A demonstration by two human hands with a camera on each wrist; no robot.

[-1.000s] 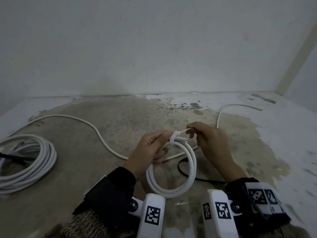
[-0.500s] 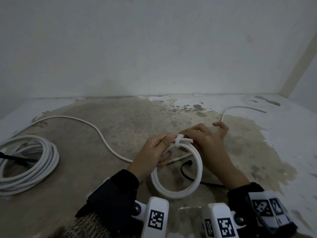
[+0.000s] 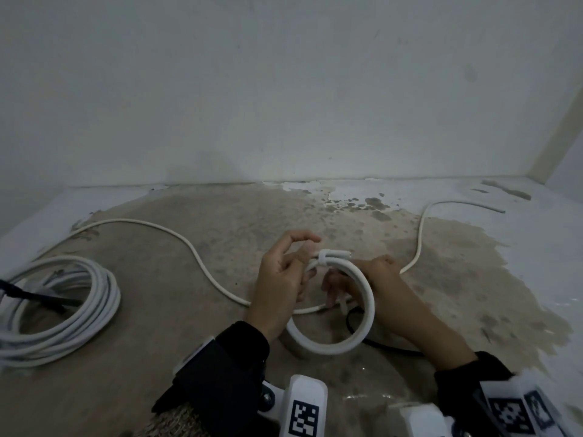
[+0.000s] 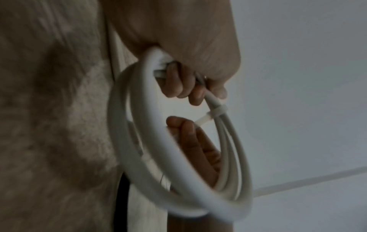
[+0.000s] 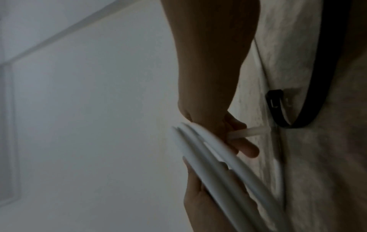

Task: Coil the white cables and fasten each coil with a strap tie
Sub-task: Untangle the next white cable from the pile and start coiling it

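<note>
A small white cable coil (image 3: 362,313) hangs between both hands above the floor. A white strap tie (image 3: 325,258) wraps its top, beside the two cable ends. My left hand (image 3: 299,250) grips the coil just left of the tie; thumb and forefinger are lifted off it. In the left wrist view its fingers (image 4: 178,84) curl round the strands. My right hand (image 3: 334,298) reaches from behind the coil and pinches the tie's tail (image 4: 202,120) inside the loop, also visible in the right wrist view as the tail (image 5: 246,131).
A larger white coil (image 3: 63,307) bound with a black tie (image 3: 34,298) lies at the left. A loose white cable (image 3: 189,250) snakes across the stained floor to the far right. A black strap tie (image 3: 381,343) lies under the small coil. A wall stands close behind.
My right hand left the top of the coil, dropped behind it and now pulls the tie tail down through the loop. My left thumb has lifted off the tie.
</note>
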